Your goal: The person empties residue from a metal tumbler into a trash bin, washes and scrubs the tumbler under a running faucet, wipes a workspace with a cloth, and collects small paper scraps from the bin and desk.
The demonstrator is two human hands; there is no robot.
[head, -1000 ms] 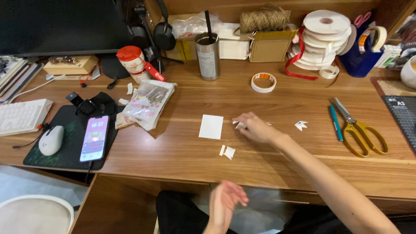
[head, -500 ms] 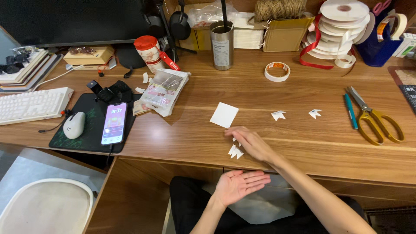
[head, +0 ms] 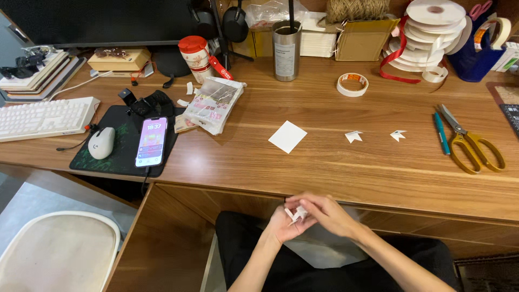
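Paper scrap (head: 297, 215) — mostly hidden, pinched between left hand (head: 281, 224) and right hand (head: 323, 214) below desk edge (head: 378, 197).

A wide wooden desk (head: 324, 162) with a warm brown grain is seen across the view, and its front panel (head: 162, 243) is made of the same wood. A grey floor (head: 32, 189) is shown at the lower left — a round white stool (head: 59, 249) is placed there. At the back a dark monitor (head: 108, 21) is set. The light is soft and even — no hard shadows are cast.
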